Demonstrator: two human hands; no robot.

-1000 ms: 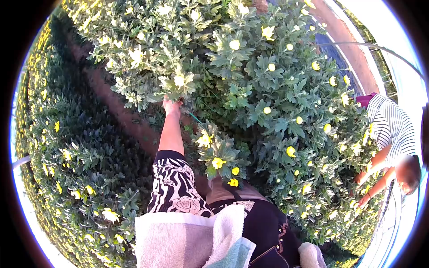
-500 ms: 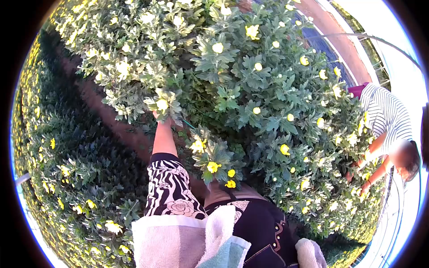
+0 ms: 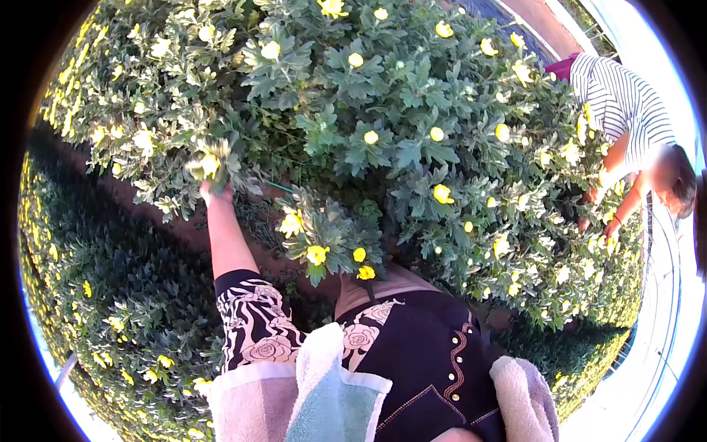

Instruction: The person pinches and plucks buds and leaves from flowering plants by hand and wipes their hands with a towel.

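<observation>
My left hand [image 3: 216, 193] is closed just below a yellow flower head [image 3: 210, 165] with leaves round it, at the left of the bushes. The fingers are partly hidden by leaves, and the flower is blurred. A thin green string [image 3: 278, 186] runs from near this hand towards a clump with several yellow flowers [image 3: 317, 255] in front of my body. My right hand does not show; a small patch of skin lies at the bottom edge, too cropped to name.
Dense bushes with yellow flowers [image 3: 442, 194] fill the middle and right. Another row of plants [image 3: 132, 295] lies at the left, beyond a strip of bare soil. At the right, a person in a striped shirt [image 3: 626, 99] bends over the bushes, both hands among the leaves.
My left hand and the flower above it have moved left in view. The whole view has shifted, with the bushes and the other person now higher.
</observation>
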